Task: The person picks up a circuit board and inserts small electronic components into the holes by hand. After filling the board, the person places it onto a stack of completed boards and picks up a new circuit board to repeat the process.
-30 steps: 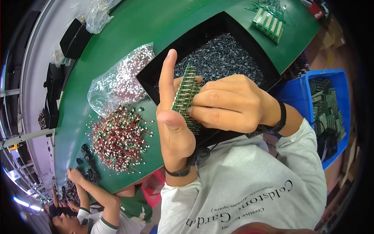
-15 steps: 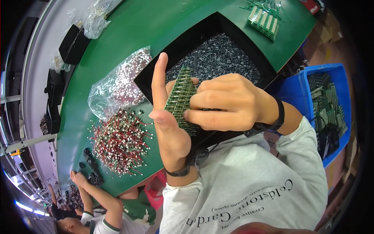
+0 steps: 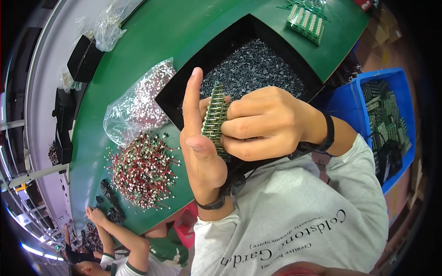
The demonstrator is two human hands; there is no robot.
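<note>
Above the black tray [image 3: 183, 95], a green circuit board panel [image 3: 215, 115] with rows of metal pins is tilted nearly edge-on. My left hand [image 3: 199, 154] grips it from the left side, index finger stretched up and thumb in front; the other fingers are partly hidden behind the panel. From the right, my right hand [image 3: 267, 124] is closed, its curled fingertips against the panel's face. The right thumb and anything pinched there are hidden. Many small dark grey pieces [image 3: 258, 66] fill the tray under both hands.
Left on the green table [image 3: 152, 41] lie a clear bag [image 3: 138, 106] of white-tipped parts and a heap of red-wired parts [image 3: 140, 172]. More panels [image 3: 306, 24] lie far right. A blue bin [image 3: 361, 108] holds boards. A co-worker's hands [image 3: 95, 215] are lower left.
The panel has turned slightly more edge-on between my hands. My right hand has shifted a little down along it. The tray and table have slid slightly left in view.
</note>
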